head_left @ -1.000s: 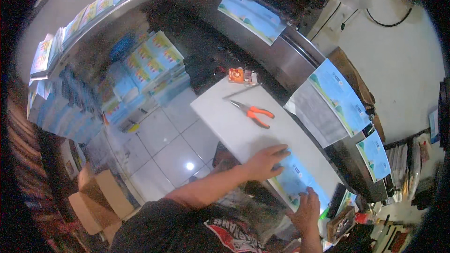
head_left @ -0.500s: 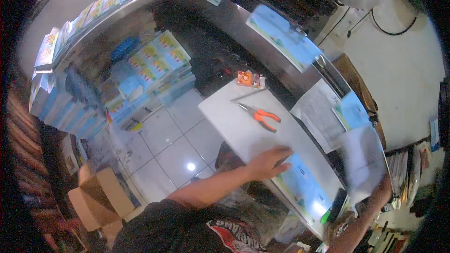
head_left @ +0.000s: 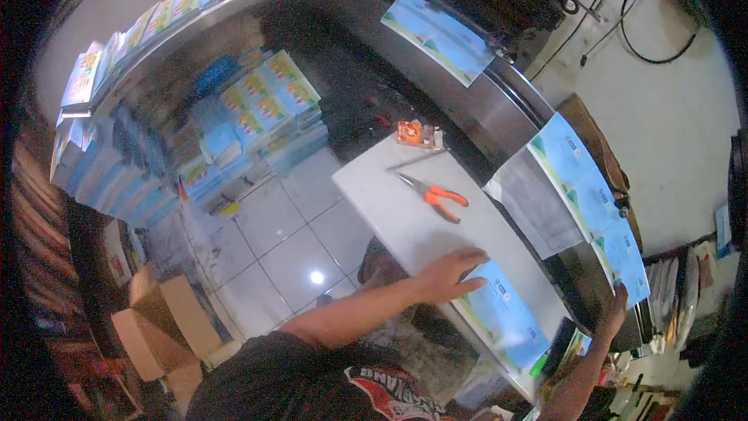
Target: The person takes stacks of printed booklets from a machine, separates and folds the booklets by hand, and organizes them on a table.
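Observation:
My left hand (head_left: 450,276) rests on the white board, thumb and fingers apart around the far end of a blue printed sheet (head_left: 499,308). Whether that sheet is single or a stack I cannot tell. At the right, my right hand (head_left: 612,316) has its fingers at the near edge of another blue printed sheet (head_left: 621,260), apparently pinching it; some fingers are hidden. This sheet lies along the dark metal ledge, beside a further blue sheet (head_left: 575,168). Farther along the ledge lies one more blue sheet (head_left: 439,35).
Orange-handled pliers (head_left: 436,198), a thin metal rod (head_left: 418,160) and a small orange box (head_left: 409,132) lie on the white board (head_left: 382,195). A whitish paper (head_left: 538,206) hangs beside the ledge. Stacked printed sheets (head_left: 265,101) and an open cardboard box (head_left: 167,327) stand on the left.
The sheets on the ledge have shifted toward the far left. The blurred pale sheet near my right hand now lies flat as a blue one. My left hand has barely moved.

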Available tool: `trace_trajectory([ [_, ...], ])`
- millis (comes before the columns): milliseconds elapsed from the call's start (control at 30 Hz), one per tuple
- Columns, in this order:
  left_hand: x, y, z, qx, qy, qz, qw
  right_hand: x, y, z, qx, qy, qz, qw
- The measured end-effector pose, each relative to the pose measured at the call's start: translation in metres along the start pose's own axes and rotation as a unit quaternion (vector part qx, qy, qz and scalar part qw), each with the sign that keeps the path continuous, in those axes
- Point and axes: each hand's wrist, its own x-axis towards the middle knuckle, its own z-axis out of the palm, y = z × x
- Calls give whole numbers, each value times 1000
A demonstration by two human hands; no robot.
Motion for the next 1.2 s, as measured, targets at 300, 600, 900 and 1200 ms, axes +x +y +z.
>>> trace_trajectory([
  [300, -4, 4, -8, 20, -9, -10, 1000, -88, -313, -7, -85, -238, -130, 959],
  [600, -4, -7, -6, -46, 17, -30, 998, -86, -298, -6, 60, -363, -80, 926],
  [900, -1, 12, -19, -14, -5, -38, 999, 29, -128, -74, -72, 18, 32, 997],
  [1200, 0, 3, -8, -38, 25, -18, 999, 43, -9, -20, -100, 68, -45, 992],
])
